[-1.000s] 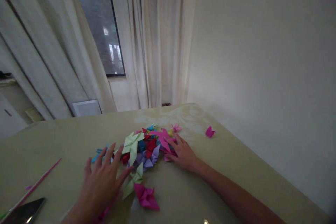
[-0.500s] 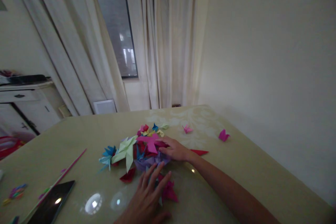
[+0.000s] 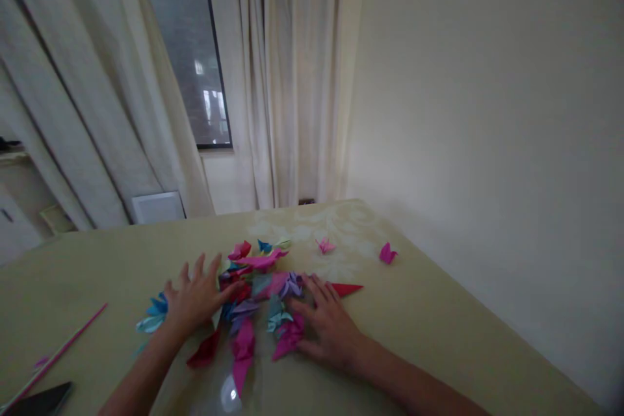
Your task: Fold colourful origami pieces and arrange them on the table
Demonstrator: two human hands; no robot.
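Observation:
A loose pile of folded-paper origami pieces lies on the table (image 3: 429,344). My left hand (image 3: 197,296) is over the pile's left side with its fingers spread, beside a blue origami piece (image 3: 155,315) and above a red folded piece (image 3: 205,349). My right hand (image 3: 331,322) rests at the right side, fingers stretched out, against a magenta origami piece (image 3: 291,336) and a purple one (image 3: 291,285). Between the hands lie a teal piece (image 3: 277,315) and a long magenta piece (image 3: 242,351). A pink piece (image 3: 263,261) sits on top at the back.
A small pink origami crane (image 3: 325,246) and a magenta one (image 3: 388,253) stand apart at the back right. A red paper point (image 3: 347,289) sticks out past my right hand. At the left lie a thin pink stick (image 3: 73,348) and a dark phone (image 3: 46,398). A wall borders the table's right.
My left hand has moved from the front of the pile to its left side. My right hand has drawn back toward me. The pieces have shifted and spread, and the view has turned right.

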